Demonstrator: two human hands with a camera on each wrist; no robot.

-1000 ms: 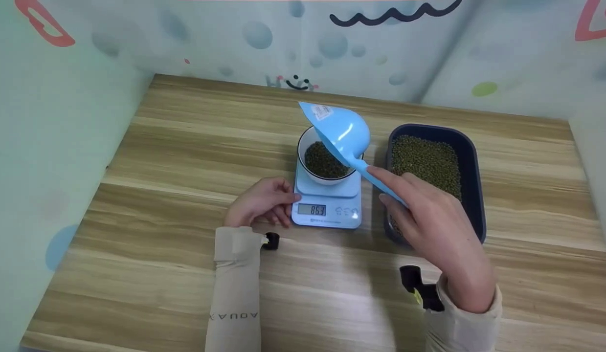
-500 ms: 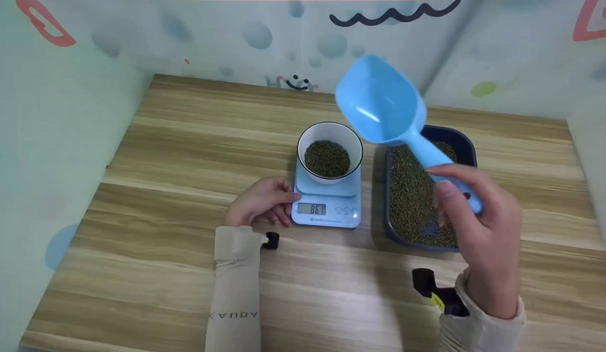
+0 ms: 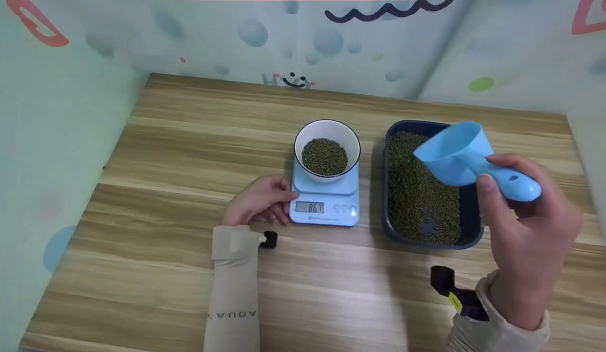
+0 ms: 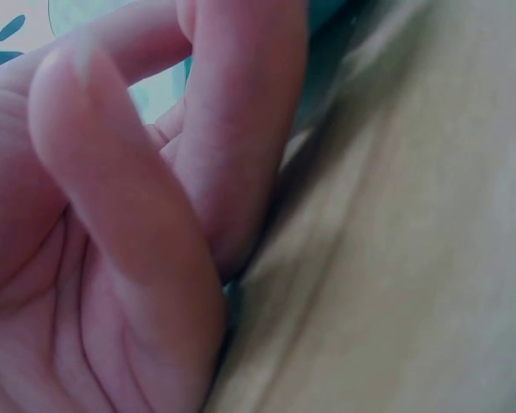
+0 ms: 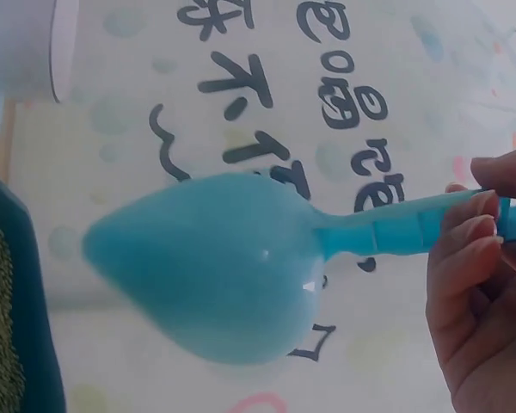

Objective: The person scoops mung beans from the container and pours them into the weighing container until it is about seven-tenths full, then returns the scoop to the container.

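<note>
A light blue kitchen scale (image 3: 327,188) reading 86.7 stands on the wooden table, bearing a white dark-rimmed bowl (image 3: 327,130) with small green beans (image 3: 325,157) inside. My left hand (image 3: 261,200) holds the scale's left edge, thumb on its border and fingers bent beside it. In the left wrist view the fingers (image 4: 146,206) fill most of the picture. My right hand (image 3: 532,220) grips the handle of a blue scoop (image 3: 457,151), raised over the right part of a dark blue tub (image 3: 387,195). The scoop's underside shows in the right wrist view.
More green beans (image 3: 420,190) lie in the tub, with a bare patch of its bottom near the front. The tub stands to the right of the scale. A patterned wall covering (image 3: 224,34) rises behind the wooden table (image 3: 151,274).
My right hand has carried the scoop from over the bowl rightward to the tub, turning it from tipped over to mouth up. The scale's reading went from 86.3 to 86.7. The left hand stayed put.
</note>
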